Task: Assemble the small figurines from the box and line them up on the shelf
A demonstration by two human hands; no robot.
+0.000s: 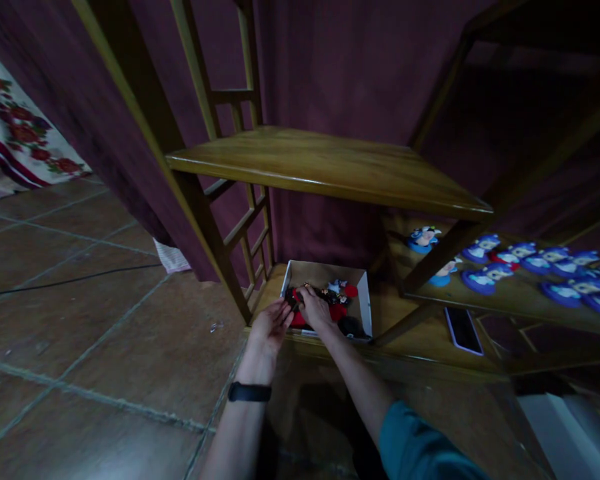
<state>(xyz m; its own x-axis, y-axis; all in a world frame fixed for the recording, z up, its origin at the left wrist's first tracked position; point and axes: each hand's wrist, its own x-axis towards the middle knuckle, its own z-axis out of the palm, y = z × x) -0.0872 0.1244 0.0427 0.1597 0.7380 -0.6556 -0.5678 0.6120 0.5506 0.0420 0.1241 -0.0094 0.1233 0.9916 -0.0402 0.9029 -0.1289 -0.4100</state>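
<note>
A white cardboard box (pixel 364 303) stands on the lowest wooden shelf and holds several small figurines (pixel 336 288) in black, white and red, some with round red bases. My right hand (pixel 316 311) reaches down into the box, fingers curled on a small dark and red piece that they mostly hide. At the box's left front corner is my left hand (pixel 272 324), palm partly up, its fingers stretched out beside that same piece. Whether the left fingertips touch it is hard to tell.
A wooden shelf board (pixel 325 163) overhangs the box, with an upright post (pixel 200 233) to its left. Blue-based figurines (pixel 487 276) line the shelf at right, above a phone (pixel 463 330). A purple curtain (pixel 330 73) hangs behind; a cable (pixel 80 277) crosses the tiled floor.
</note>
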